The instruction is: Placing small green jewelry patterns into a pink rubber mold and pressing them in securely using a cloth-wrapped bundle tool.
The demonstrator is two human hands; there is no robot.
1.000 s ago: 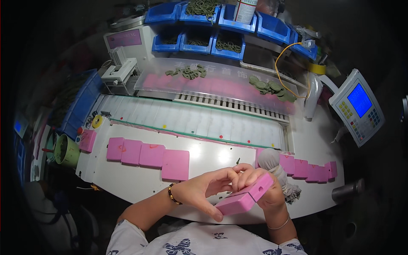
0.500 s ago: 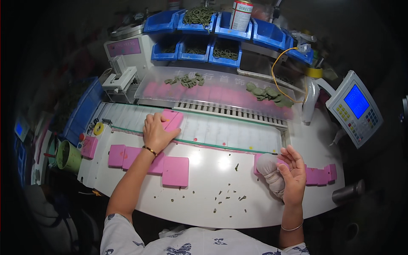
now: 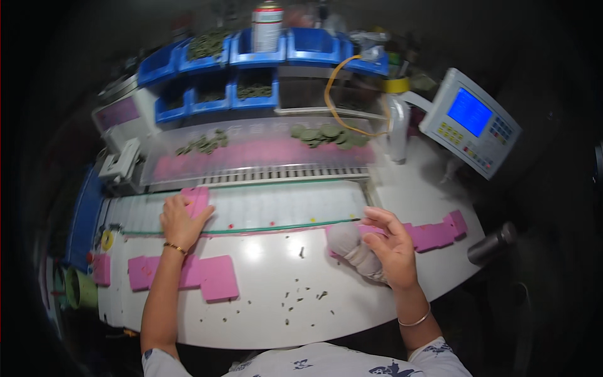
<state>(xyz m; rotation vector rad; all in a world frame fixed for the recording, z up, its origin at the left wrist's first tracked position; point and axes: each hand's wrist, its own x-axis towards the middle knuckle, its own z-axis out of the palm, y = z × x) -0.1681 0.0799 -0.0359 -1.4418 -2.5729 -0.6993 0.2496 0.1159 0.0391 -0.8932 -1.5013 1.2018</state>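
My left hand (image 3: pixel 181 221) is closed over a flat pink block (image 3: pixel 200 198) at the left part of the glass-edged white strip (image 3: pixel 251 204), with its thumb on the block's right side. My right hand (image 3: pixel 394 251) hovers palm inward at the right, fingers curled loosely and apart, with nothing visible in them. Just left of it is a rounded grey cloth bundle (image 3: pixel 345 240), resting against a pink block. More pink blocks (image 3: pixel 218 279) lie in a row below my left forearm. Another row of pink blocks (image 3: pixel 430 237) runs right of my right hand.
Dark green bits (image 3: pixel 301 295) are scattered on the white table. Green pieces (image 3: pixel 326 134) lie on a clear cover behind the strip. Blue bins (image 3: pixel 257 94) and a spray can (image 3: pixel 267 28) stand at the back. A control panel (image 3: pixel 471 122) and dark cylinder (image 3: pixel 491 244) are at right.
The whole view has swung, so the table and bins appear farther left and tilted. My left hand stays on the pink block, and my right hand stays beside the grey bundle.
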